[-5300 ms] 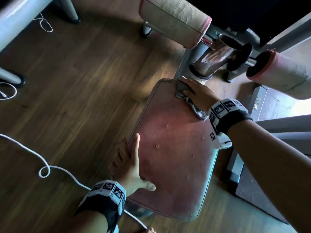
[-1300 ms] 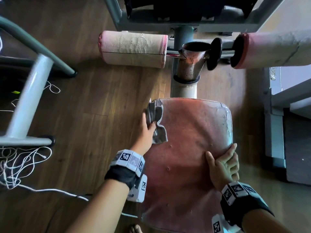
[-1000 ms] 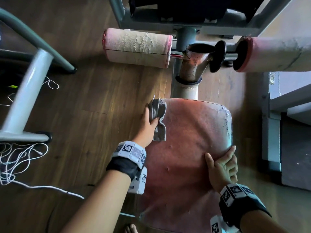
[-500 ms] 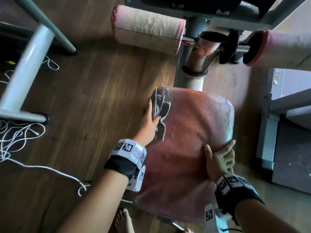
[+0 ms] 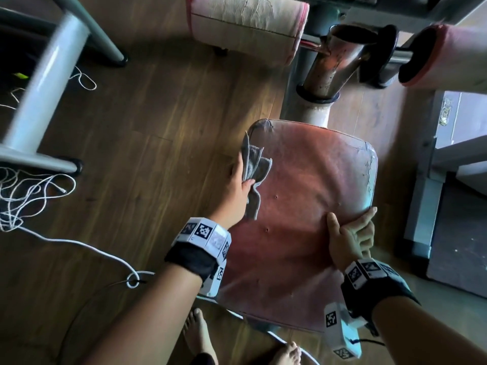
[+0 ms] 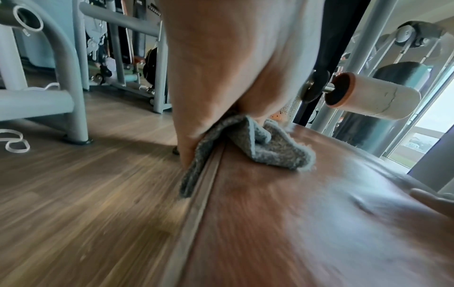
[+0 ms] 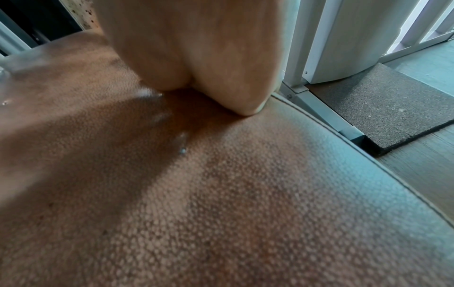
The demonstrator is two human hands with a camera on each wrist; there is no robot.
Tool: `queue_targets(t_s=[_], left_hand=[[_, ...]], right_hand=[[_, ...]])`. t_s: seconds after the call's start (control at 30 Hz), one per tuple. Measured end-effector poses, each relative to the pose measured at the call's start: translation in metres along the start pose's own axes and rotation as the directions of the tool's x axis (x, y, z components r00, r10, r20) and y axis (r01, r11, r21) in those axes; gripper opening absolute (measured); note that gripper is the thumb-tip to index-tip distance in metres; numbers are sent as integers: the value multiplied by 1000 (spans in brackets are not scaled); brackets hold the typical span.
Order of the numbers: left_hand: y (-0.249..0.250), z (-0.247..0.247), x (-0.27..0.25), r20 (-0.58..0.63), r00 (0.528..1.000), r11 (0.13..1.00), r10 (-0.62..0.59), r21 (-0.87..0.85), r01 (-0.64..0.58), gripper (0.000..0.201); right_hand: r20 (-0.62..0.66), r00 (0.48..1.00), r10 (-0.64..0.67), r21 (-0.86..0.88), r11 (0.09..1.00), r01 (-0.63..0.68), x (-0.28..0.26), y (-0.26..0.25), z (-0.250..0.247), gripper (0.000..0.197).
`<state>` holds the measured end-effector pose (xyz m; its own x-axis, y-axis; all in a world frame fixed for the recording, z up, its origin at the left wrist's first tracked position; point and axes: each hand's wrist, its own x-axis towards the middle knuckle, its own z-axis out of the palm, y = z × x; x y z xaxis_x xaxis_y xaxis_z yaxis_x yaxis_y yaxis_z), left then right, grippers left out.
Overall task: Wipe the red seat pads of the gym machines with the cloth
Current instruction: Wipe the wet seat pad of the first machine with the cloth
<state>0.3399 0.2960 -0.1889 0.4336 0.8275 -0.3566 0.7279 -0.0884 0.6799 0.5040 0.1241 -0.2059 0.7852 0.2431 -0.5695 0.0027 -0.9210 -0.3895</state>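
Head view | left hand (image 5: 238, 189) grips grey cloth (image 5: 254, 168) against left edge of red seat pad (image 5: 303, 206) (thumb on top) | right hand (image 5: 347, 237) clasps right edge, thumb flat on pad | hands well apart | white cord (image 5: 79, 243) lies on wooden floor (image 5: 147, 154)

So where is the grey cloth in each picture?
Head view: the grey cloth lies over the left edge of the red seat pad, held by the left hand.
Left wrist view: the cloth is in the middle, bunched under the hand on the pad's edge.
Right wrist view: not in it; only the right hand resting on the pad.
Shared landmark: the red seat pad, seen in all three views.
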Motion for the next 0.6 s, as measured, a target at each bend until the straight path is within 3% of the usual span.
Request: queue_targets(t_s=[0.1,0.23,0.37,0.43,0.6], left_hand=[[-10,2,-24,-88,993,995,73,77,-66,70],[-27,8,-64,-118,990,957,82,288,-45,72],[-27,14,-39,-12,999,989,-48,137,49,73],[-20,11,-20,2,998,995,-58,82,58,72],[-10,4,-17,-4,1000,988,-25,155,25,73]], right_hand=[[3,1000,5,-10,1000,-5,-1,-1,-1,96],[-3,1000,19,-33,999,-19,-2,-2,-1,94],[-12,1000,10,-46,999,-10,-2,-2,0,94],[-11,1000,14,-49,999,-15,-3,-3,-1,93],[-3,1000,14,-40,999,-14,-5,-5,-3,93]])
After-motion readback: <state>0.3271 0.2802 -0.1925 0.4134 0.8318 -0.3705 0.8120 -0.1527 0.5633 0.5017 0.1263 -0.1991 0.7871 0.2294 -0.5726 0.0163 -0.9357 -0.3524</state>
